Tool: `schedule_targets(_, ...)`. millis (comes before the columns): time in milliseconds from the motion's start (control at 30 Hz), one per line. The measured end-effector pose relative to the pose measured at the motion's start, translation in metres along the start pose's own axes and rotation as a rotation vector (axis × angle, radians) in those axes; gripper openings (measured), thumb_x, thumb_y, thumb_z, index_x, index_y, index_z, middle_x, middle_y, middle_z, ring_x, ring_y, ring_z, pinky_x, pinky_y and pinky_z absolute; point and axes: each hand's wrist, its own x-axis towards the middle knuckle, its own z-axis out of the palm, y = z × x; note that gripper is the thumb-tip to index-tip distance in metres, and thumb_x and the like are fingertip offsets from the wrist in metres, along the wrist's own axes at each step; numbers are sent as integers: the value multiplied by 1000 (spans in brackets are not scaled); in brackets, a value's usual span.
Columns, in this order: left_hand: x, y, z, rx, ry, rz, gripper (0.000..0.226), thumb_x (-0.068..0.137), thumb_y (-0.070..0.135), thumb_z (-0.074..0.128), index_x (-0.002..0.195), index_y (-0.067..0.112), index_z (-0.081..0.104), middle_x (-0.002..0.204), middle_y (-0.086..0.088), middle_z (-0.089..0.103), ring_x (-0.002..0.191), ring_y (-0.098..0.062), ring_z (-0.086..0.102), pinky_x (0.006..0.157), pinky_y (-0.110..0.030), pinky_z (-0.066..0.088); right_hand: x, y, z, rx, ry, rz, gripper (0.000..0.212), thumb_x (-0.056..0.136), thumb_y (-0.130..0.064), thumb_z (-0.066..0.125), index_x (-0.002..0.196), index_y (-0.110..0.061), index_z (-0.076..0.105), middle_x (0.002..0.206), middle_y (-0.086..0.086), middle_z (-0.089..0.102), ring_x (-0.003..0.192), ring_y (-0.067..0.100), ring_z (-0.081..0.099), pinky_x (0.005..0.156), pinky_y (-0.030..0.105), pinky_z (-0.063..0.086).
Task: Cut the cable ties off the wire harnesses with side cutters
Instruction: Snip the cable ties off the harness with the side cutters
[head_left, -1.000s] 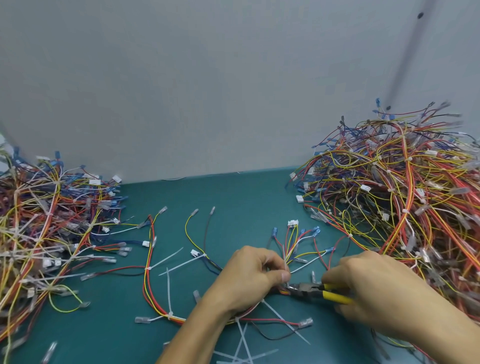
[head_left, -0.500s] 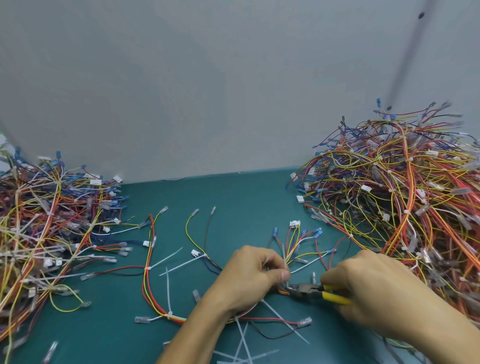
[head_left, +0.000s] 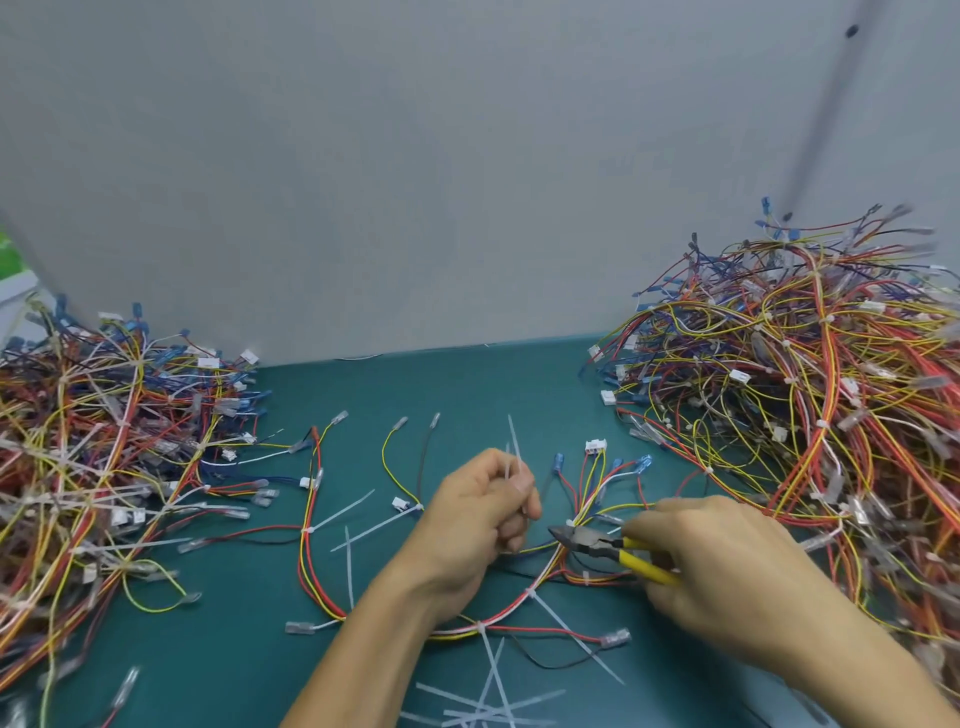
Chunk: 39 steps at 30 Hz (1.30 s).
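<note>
A wire harness (head_left: 306, 551) of red, yellow and white wires lies spread on the teal table, with white cable ties around it at several spots. My left hand (head_left: 480, 525) pinches a thin white cable tie (head_left: 514, 447) that stands up above its fingers, apart from the wires. My right hand (head_left: 722, 571) grips the yellow handles of the side cutters (head_left: 597, 545). The dark jaws point left and lie over the harness branch, just right of my left hand.
Large tangled piles of harnesses rise at the left (head_left: 93, 457) and the right (head_left: 831, 395). Loose cut ties (head_left: 488, 701) lie on the teal table (head_left: 467, 384) near its front edge. A grey wall (head_left: 415, 182) closes the back.
My left hand has lifted away from the cutter jaws and now holds a freed cable tie upright. The cutters stay over the same branch.
</note>
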Motion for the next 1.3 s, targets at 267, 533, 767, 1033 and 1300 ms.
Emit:
schedule_targets(267,-12,17,-7,-202,-6,-87,21,86,-6,32,81,11,44,57,-7,47,47,-17,35,47,-25,30,3,-15,12,-46,-85,-24,9,83,-31,46,91,-29,44,99,-8,50,102,24,56,67,32,37)
schedule_targets(533,-40,-16,-18,829,-67,193,12,74,20,67,81,29,64,58,0,53,53,-11,43,56,-23,39,3,-17,14,-55,-87,-12,9,84,-31,45,93,-28,45,102,-7,50,103,24,56,65,30,33)
schedule_targets(767,-32,-26,-21,1148,-91,437,28,84,31,61,111,33,66,86,12,58,87,-4,48,70,-2,27,3,-17,14,-43,-101,-15,9,85,-33,45,86,-31,36,88,-8,36,101,23,55,62,31,30)
schedule_targets(1033,-35,-33,-21,1317,-117,648,23,88,37,53,79,24,70,65,6,56,61,-13,56,53,-22,46,3,-18,13,-57,-111,15,13,84,-33,46,96,-28,47,100,-7,48,102,24,55,63,31,31)
schedule_targets(1300,-30,-27,-17,1036,122,368,12,84,31,65,79,21,70,56,12,49,59,1,46,57,-9,30,3,-20,11,-47,-109,6,13,87,-36,44,98,-29,49,102,-8,49,103,24,55,62,31,31)
